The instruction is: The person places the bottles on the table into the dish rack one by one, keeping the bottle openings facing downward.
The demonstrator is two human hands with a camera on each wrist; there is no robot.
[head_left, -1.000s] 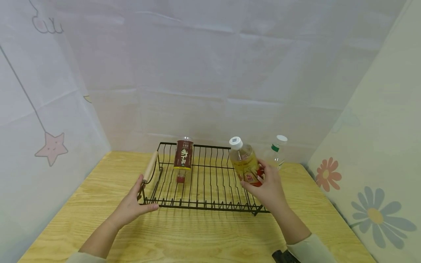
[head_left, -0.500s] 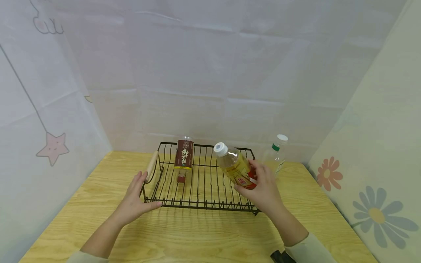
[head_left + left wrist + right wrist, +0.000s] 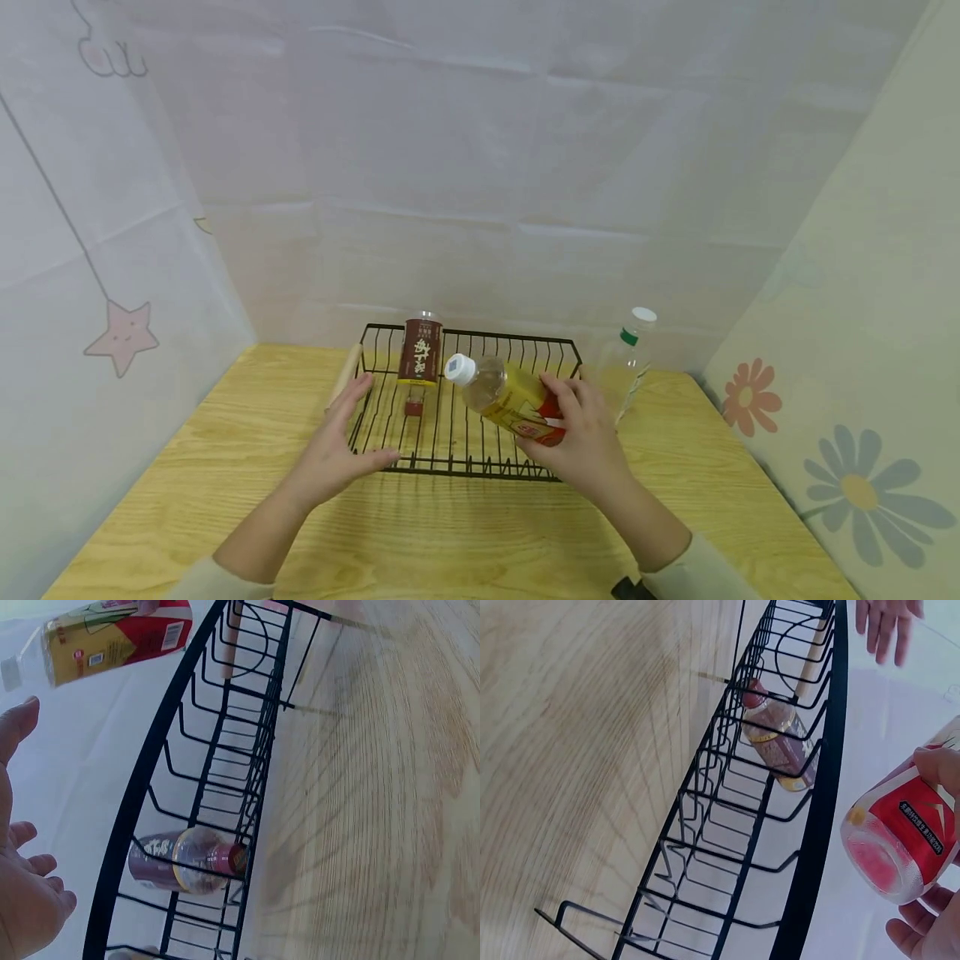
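My right hand (image 3: 588, 442) grips the base end of a drink bottle (image 3: 513, 396) with a yellow and red label. The bottle is tilted over the black wire dish rack (image 3: 480, 475), its white cap pointing left. In the right wrist view, fingers wrap the red part of the bottle (image 3: 892, 840). My left hand (image 3: 333, 454), thumb and fingers spread and holding nothing, is over the rack's front left corner. Inside the rack at the left lies a dark maroon-labelled bottle (image 3: 420, 354), red cap toward me.
A clear bottle (image 3: 628, 367) with a white cap and green neck band stands right of the rack. The rack has a wooden handle (image 3: 347, 371) at its left end and stands on a wooden table (image 3: 420, 542). Cloth-covered walls (image 3: 420, 167) close in the back and sides.
My right hand has moved left with the yellow and red bottle, which has tipped from near upright to leaning strongly left. My left hand has come off the rack's left end and moved right.
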